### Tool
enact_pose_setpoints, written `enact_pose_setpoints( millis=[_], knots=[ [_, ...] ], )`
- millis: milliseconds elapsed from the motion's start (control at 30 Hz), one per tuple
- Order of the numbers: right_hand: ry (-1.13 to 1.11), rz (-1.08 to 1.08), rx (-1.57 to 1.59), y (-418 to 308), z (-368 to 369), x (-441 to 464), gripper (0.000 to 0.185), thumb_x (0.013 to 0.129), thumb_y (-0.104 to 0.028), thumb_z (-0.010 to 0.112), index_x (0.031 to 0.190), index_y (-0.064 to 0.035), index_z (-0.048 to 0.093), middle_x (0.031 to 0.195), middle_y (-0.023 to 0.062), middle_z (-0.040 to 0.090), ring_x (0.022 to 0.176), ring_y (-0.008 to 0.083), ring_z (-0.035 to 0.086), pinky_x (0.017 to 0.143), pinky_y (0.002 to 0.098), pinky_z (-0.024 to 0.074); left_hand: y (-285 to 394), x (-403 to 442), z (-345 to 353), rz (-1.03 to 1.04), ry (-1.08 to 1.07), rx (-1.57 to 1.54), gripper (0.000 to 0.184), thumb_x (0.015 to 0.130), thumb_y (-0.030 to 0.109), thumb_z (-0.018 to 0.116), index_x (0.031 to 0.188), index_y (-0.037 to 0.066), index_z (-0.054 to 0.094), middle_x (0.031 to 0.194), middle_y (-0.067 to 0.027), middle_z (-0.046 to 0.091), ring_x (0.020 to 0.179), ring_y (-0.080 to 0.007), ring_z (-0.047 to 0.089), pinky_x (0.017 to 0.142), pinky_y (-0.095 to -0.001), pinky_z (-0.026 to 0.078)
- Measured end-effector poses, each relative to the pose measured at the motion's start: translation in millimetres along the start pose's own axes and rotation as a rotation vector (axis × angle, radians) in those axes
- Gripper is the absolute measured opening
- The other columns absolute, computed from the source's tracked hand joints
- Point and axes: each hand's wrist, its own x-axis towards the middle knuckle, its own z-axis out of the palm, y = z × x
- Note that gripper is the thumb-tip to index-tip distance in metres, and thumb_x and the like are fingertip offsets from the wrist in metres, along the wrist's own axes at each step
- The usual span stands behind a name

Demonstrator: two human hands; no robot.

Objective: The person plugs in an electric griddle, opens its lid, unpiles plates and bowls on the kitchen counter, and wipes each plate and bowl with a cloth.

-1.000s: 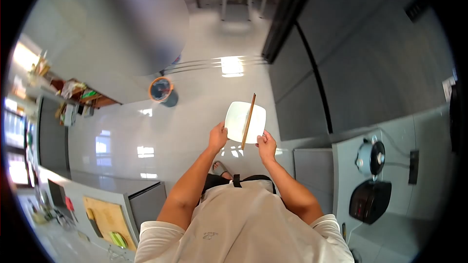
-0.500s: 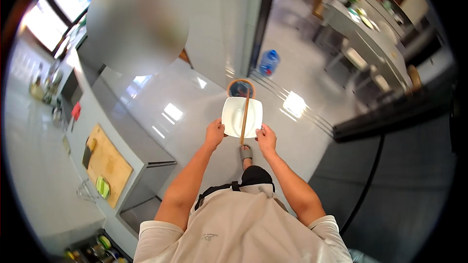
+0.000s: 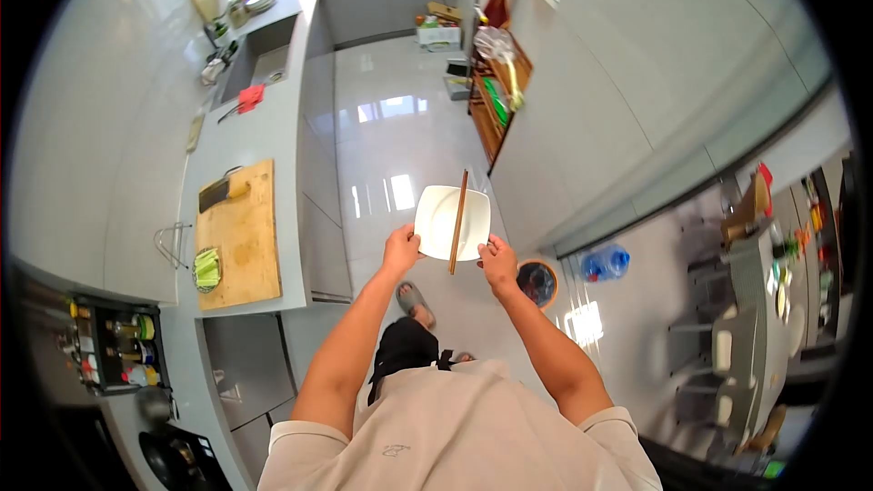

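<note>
Out in front of my body, a white square plate (image 3: 437, 223) is held level between both hands. My left hand (image 3: 401, 249) grips its left edge with closed fingers. At its lower right corner, my right hand (image 3: 496, 264) pinches the rim. A pair of brown chopsticks (image 3: 459, 223) lies across the plate's right side, the ends reaching past the rim at top and bottom. Nothing else shows on the plate. Whether my right fingers also touch the chopsticks I cannot tell.
Along the left counter lie a cutting board (image 3: 256, 259), a cleaver (image 3: 216, 195), a dish of cut greens (image 3: 207, 269) and a red cloth (image 3: 251, 98). A trash bin (image 3: 537, 284) and blue water bottle (image 3: 606, 263) stand right on the floor. A wooden shelf (image 3: 489, 132) stands ahead.
My view and body have turned left toward the counter. The bin and bottle now appear farther right. Both hands still hold the plate with the chopsticks across it.
</note>
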Motion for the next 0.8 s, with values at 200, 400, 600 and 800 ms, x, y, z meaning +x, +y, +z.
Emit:
enact_pose_setpoints(
  millis=[200,400,600,800],
  knots=[
    [-0.140,-0.044,-0.067,-63,90,120,0.038,0.095,-0.014,0.065,0.131,-0.0037,0.066,0.089,0.0029,0.074,0.077,0.0096,0.065,0.068,0.0289,0.0585,26,114,-77,-0.023,0.095,-0.049,0.025,0.100,0.003,0.051,0.120,-0.003,0.065,0.099,-0.0087,0.068,0.088,-0.0176,0.069,0.077,-0.0361,0.066],
    [-0.203,-0.041,-0.091,-129,190,222,0.035,0.095,-0.014,0.065,0.129,-0.0037,0.068,0.084,-0.0006,0.070,0.076,0.0083,0.063,0.070,0.0296,0.0586,58,211,-152,-0.048,0.217,-0.193,0.028,0.099,0.002,0.051,0.123,-0.003,0.064,0.098,-0.0073,0.066,0.087,-0.0167,0.068,0.079,-0.0367,0.066],
    [-0.333,-0.018,-0.097,-185,278,320,0.038,0.095,-0.014,0.065,0.131,-0.0041,0.067,0.080,-0.0025,0.066,0.076,0.0086,0.062,0.072,0.0296,0.0590,102,298,-224,-0.070,0.321,-0.165,0.031,0.098,0.002,0.051,0.126,-0.004,0.063,0.094,-0.0056,0.065,0.088,-0.0158,0.068,0.081,-0.0376,0.066],
    [-0.422,-0.053,-0.120,-232,368,440,0.038,0.093,-0.014,0.066,0.130,-0.0032,0.068,0.084,0.0004,0.069,0.078,0.0095,0.065,0.071,0.0301,0.0607,135,405,-285,-0.065,0.414,-0.236,0.034,0.096,0.001,0.050,0.126,-0.004,0.064,0.090,-0.0053,0.065,0.086,-0.0159,0.069,0.080,-0.0377,0.066]
  ],
)
